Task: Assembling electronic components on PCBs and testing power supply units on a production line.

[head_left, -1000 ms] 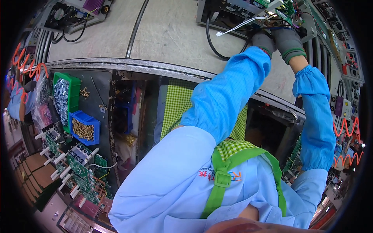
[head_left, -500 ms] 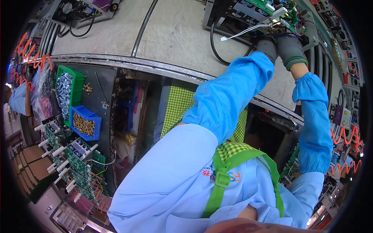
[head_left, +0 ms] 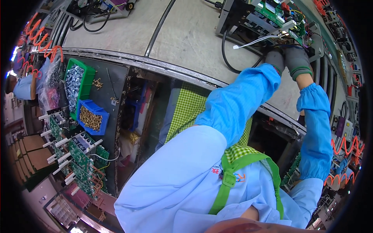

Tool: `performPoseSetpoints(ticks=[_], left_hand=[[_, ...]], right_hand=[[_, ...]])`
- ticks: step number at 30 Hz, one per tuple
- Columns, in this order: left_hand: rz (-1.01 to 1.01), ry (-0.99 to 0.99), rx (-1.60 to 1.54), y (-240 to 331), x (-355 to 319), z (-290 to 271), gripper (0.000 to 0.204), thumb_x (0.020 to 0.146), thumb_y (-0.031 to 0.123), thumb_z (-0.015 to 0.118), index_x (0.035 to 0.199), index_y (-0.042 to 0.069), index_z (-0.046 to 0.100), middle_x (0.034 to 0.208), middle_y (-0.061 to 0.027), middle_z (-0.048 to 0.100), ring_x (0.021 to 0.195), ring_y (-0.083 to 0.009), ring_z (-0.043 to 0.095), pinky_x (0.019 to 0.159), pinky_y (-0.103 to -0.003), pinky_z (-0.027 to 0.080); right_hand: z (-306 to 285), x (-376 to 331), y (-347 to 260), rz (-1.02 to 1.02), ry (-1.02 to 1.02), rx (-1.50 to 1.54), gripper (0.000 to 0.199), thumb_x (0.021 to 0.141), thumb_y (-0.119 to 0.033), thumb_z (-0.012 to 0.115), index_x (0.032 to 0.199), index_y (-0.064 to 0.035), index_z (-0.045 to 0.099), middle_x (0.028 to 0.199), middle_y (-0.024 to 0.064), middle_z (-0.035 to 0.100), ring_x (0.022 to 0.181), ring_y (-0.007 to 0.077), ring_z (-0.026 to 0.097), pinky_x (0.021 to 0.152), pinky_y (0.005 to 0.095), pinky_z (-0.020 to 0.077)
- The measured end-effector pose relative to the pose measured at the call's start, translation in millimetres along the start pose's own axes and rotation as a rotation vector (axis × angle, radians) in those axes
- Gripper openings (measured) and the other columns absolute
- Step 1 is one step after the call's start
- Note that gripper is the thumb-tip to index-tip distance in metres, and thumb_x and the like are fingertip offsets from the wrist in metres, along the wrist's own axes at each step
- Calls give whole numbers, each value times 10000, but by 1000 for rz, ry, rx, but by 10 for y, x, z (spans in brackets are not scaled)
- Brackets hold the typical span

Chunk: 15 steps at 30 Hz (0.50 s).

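1. A person in a light blue smock with a green-checked apron stood at a grey workbench [head_left: 186,35], both arms stretched out to the far right end of it.
2. The left hand [head_left: 275,60], in a dark grey glove, rested against the near edge of an open electronics unit [head_left: 268,19]. Its fingers were curled under and hidden, so I could not tell whether it gripped anything.
3. The right hand [head_left: 297,59], also gloved in grey with a green cuff, sat just beside the left, touching the same unit. Its fingertips were out of sight too, and its grip could not be judged.
4. The unit stood at the far right of the bench, a metal frame carrying green circuit boards and coloured wiring.
5. A thin white cable [head_left: 254,41] with a small plug reached out leftward from the unit, just above the hands.
6. A thick black cable [head_left: 229,58] looped on the bench left of the hands.
7. Well apart, at the person's left, a green bin [head_left: 87,75] held silvery screws and a blue bin [head_left: 101,112] held brass-coloured ones.
8. Below these bins, green circuit boards [head_left: 79,159] stood in a row.
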State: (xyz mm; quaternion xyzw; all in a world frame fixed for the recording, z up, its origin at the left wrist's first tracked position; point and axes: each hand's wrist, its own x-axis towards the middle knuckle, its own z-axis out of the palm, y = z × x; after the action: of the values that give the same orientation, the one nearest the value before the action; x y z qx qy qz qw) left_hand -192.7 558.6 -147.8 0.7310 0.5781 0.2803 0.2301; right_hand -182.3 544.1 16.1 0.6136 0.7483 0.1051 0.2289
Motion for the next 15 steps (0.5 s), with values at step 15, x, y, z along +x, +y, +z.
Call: performPoseSetpoints(ticks=[15], left_hand=[[150,-40,-103,-69,-91,-261,268,838,256,563,984,67,685,996,-169,676,916,-322,649,771,-439,509]], right_hand=[[75,38,37,-47,83,-8,316,897,-230,517,1144,-97,664,1110,175,662,1016,337,647,858,437,522]])
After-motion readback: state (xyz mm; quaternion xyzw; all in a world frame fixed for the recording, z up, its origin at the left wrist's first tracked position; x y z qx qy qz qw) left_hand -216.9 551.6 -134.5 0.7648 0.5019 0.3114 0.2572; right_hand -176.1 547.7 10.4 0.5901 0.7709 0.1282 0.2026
